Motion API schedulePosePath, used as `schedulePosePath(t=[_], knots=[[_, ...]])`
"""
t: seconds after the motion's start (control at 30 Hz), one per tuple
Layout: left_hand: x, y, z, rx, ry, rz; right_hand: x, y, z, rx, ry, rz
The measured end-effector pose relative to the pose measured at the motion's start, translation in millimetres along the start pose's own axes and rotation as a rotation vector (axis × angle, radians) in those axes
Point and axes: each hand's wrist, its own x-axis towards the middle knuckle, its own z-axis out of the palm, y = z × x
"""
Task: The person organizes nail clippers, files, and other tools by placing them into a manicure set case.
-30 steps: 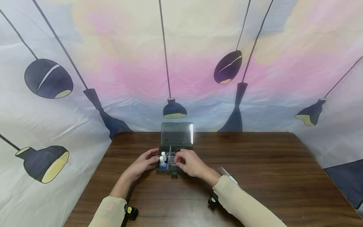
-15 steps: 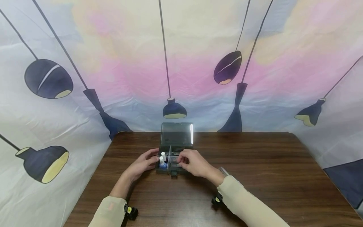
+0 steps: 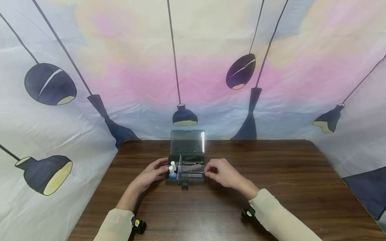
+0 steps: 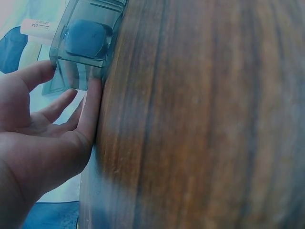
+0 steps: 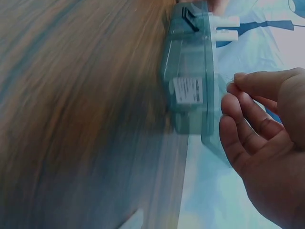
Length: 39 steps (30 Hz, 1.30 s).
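A translucent grey-green divided box point(image 3: 193, 182) stands on the table with its lid point(image 3: 187, 141) raised behind it. Two small bottles with tall white caps point(image 3: 171, 169), like nail polish, stand upright in its left part; the front one is blue. Flat, narrow pieces point(image 3: 191, 175) lie in the right compartments beside clear dividers. My left hand point(image 3: 151, 174) rests against the box's left side, fingers extended. Just off its right side is my right hand point(image 3: 222, 173), fingers curled and thumb meeting the index fingertip; I see nothing clear between them.
The brown wood-grain table point(image 3: 187, 214) reaches to a painted cloth backdrop point(image 3: 141, 83) at the back and sides. A white-tipped object point(image 5: 133, 219) shows at the bottom of the right wrist view, mostly cut off. A label point(image 5: 188, 90) is stuck on the box's right side.
My right hand has drawn rightward from over the box's right compartments to just past its right edge, uncovering the flat pieces inside. The left hand stays at the left side.
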Motion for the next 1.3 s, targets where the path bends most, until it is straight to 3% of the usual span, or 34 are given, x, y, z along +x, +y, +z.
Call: schedulePosePath(t=[0.47,0.77,1.3], knots=[[0.9,-1.4,-0.6,0.016,-0.001,-0.008,-38.5,25.0,-25.2,-0.022,0.031,0.046],[1.7,-0.4,-1.2,0.011,-0.01,-0.007,-54.1,39.9,-34.1,-0.022,0.06,0.021],[0.4,-1.1,-1.7,0.003,-0.01,-0.01,-84.6,62.9,-36.3,-0.023,0.028,0.147]])
